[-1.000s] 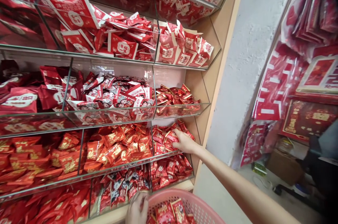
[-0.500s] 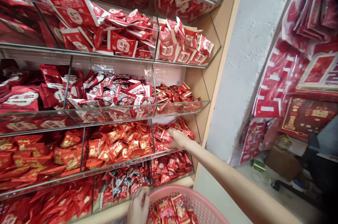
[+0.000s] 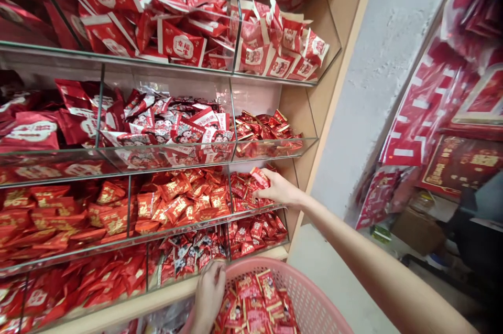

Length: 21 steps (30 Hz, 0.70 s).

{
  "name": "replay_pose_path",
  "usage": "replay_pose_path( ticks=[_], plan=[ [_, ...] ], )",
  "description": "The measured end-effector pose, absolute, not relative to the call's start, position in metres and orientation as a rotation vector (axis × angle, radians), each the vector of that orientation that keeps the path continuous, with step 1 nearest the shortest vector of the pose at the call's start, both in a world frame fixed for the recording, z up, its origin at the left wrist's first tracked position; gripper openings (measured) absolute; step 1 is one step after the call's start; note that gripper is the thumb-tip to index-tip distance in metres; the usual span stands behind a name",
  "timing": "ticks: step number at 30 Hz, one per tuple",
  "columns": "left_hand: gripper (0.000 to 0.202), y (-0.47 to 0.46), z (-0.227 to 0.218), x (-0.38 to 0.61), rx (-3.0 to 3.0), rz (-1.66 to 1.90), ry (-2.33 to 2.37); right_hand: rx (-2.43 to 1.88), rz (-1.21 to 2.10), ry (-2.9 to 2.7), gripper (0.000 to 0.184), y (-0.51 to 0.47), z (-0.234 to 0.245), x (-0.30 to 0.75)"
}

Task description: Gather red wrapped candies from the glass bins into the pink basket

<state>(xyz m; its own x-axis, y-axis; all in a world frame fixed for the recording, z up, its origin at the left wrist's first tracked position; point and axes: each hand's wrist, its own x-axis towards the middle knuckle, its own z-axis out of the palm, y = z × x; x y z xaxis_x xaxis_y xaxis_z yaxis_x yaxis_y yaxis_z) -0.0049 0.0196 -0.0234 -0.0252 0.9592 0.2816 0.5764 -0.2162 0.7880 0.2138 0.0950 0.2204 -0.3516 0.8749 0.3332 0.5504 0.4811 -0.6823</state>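
The work looks partly done. The pink basket (image 3: 314, 297), held low against the front edge of the shelving, already carries a loose heap of basket packets (image 3: 255, 302), red wrappers with small printed figures, which covers what shows of its floor but sits below the rim. It has room for more, and the bin being drawn from is far from emptied.

The left hand (image 3: 209, 294) is clamped on the basket's near-left rim, fingers hooked over the edge. The right hand (image 3: 281, 190) reaches into the compartment at the right end of the third glass shelf. Its fingers are bent down and closed on the red packets (image 3: 243, 190) piled there, and one wrapper stands up just above the fingertips. How many it has caught I cannot tell. The two hands are well apart, one at the bin and one at the basket.

Glass dividers split each shelf into bins.
- Just left of the working bin lie orange-red packets (image 3: 181, 203) with gold print.
- The bin below holds more small dark-red packets (image 3: 255, 234).
- On the shelf above, gold-trimmed foil sweets (image 3: 267, 129) fill the right end, with cartoon-faced packets (image 3: 176, 132) beside them.
- At the top are red-and-white pouches (image 3: 275, 51).

Every bin in view is well stocked.
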Motion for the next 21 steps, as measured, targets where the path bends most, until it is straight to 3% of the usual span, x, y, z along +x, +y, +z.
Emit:
replay_pose_path(
  ticks=[6,14,18,21],
  plan=[
    [0.025,0.019,-0.022,-0.004,1.836,1.117,1.639,-1.009,1.024,-1.916,0.043,0.012,0.205,0.237],
    [0.025,0.018,-0.02,-0.002,1.824,1.127,1.634,-1.281,1.569,-1.337,0.047,-0.056,0.068,0.258],
    [0.026,0.02,-0.022,-0.003,1.848,1.111,1.638,-1.444,1.607,-1.125,0.047,-0.071,0.02,0.259],
    [0.025,0.021,-0.023,-0.003,1.849,1.106,1.637,-1.515,1.445,-1.229,0.044,-0.069,0.004,0.258]
  ],
)
